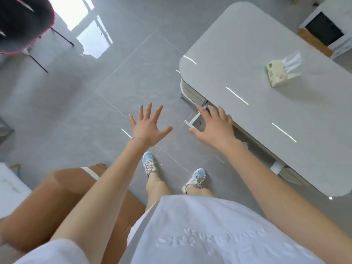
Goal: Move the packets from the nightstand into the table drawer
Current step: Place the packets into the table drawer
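the step in hand looks to be at the table drawer (192, 121), which stands a little way out from under the edge of the pale surface (238, 54) at centre right. no packet is in either hand. the one packet in view, a tissue packet (276, 76), lies on the surface at upper right, well apart from the drawer. the nightstand cannot be told for certain.

the right hand (215, 126) reaches over the drawer's front, its grip spread with fingers straight, holding nothing. whether it touches the drawer cannot be told. the left hand (146, 126) hangs over the grey floor (85, 111) at centre, fingers fanned wide and empty.

the next move likely calls for fetching a packet, then dropping it into the open gap.
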Demonstrator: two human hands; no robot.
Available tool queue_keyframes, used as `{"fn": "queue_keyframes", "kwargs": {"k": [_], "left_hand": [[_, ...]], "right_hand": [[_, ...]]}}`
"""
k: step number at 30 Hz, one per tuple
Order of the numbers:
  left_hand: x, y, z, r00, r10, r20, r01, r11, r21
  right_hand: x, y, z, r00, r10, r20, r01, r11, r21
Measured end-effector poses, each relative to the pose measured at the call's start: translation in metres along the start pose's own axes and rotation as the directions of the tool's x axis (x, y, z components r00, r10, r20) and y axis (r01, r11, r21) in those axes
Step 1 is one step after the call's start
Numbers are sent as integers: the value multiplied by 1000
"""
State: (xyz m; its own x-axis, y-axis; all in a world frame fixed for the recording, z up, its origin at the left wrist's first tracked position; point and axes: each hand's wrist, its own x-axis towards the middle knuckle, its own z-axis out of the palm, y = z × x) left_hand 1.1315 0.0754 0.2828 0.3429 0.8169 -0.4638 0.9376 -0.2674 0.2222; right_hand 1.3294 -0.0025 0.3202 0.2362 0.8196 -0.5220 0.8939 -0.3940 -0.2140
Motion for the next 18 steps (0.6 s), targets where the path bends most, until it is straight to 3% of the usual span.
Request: {"fn": "queue_keyframes", "kwargs": {"k": [10,18], "left_hand": [[-24,-202,-46,970,-242,-37,237,965,-113],[-34,-343,-68,900,-435,-15,416,870,-266]], "right_hand": [[54,-236,27,971,-215,100,225,970,-97],[87,-392,51,928,-329,178,360,913,-190]]}}
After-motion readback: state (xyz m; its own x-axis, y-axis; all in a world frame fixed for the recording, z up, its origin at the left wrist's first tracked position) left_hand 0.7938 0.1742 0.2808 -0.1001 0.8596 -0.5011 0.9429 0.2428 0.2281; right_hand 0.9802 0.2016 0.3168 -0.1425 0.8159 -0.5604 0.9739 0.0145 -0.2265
